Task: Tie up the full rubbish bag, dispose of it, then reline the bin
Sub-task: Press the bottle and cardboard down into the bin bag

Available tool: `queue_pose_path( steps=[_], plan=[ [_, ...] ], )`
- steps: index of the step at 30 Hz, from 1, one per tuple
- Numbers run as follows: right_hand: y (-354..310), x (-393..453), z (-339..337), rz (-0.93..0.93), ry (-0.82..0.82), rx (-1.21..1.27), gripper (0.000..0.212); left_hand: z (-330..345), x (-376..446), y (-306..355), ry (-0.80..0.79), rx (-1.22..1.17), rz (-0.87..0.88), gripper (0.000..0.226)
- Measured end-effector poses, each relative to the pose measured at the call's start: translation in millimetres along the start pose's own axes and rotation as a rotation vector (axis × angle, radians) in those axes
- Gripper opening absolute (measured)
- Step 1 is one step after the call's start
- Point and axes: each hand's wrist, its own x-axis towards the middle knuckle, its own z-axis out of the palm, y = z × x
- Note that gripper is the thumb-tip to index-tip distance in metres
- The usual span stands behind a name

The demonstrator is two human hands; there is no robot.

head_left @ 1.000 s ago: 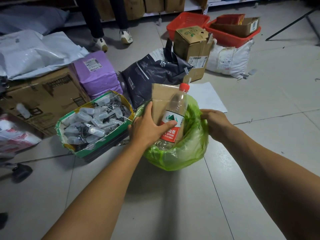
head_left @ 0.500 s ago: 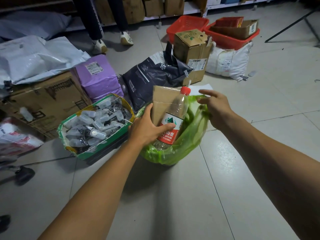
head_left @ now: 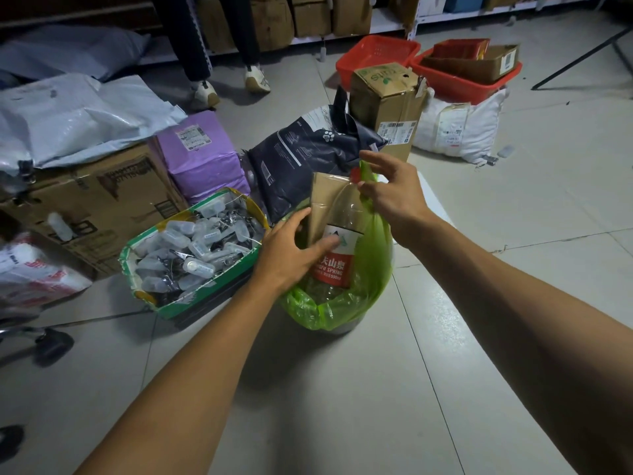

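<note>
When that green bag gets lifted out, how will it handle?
The green bag looks thin and floppy, so it will likely sag. The upright bottle and cardboard stick out and may tip. Probably light, since the bottle looks empty.

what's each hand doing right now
Left hand: pressed on the clear plastic water bottle, fingers open.
Right hand: pinching the thin green plastic bin bag edge, lifting it.

left hand (head_left: 291, 255) spread flat; right hand (head_left: 390, 197) pinching, raised
</note>
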Motion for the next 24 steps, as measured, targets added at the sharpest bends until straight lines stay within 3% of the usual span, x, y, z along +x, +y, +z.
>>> queue_pose_path(
  steps=[3,5,7,10,15,21,24],
  plan=[
    [2.4,0.0,-2.9,0.008,0.031,0.021,0.052,-3.0,6.7,-8.3,0.22,-0.042,0.002,0.041],
    [4.1,-0.1,-7.6,0.027,0.052,0.029,0.052,-5.9,11.1,-14.0,0.311,-0.035,-0.065,0.029],
    [6.5,-0.2,-11.7,0.033,0.061,0.026,0.052,-6.9,16.7,-22.3,0.281,-0.078,-0.217,0.031],
    [7.9,0.6,-15.4,0.04,0.068,0.023,0.051,-2.4,20.1,-27.1,0.114,-0.268,-0.479,0.049],
    [11.8,0.6,-16.6,0.049,0.076,0.011,0.049,0.3,22.8,-29.7,0.096,-0.521,-0.663,0.071],
    [15.1,-0.1,-19.9,0.065,0.101,-0.009,0.047,-5.4,22.8,-45.7,0.167,-0.634,-0.734,0.02],
    [15.7,-0.3,-19.8,0.067,0.11,-0.02,0.046,-8.8,22.8,-46.7,0.21,-0.568,-0.673,0.019]
  ],
)
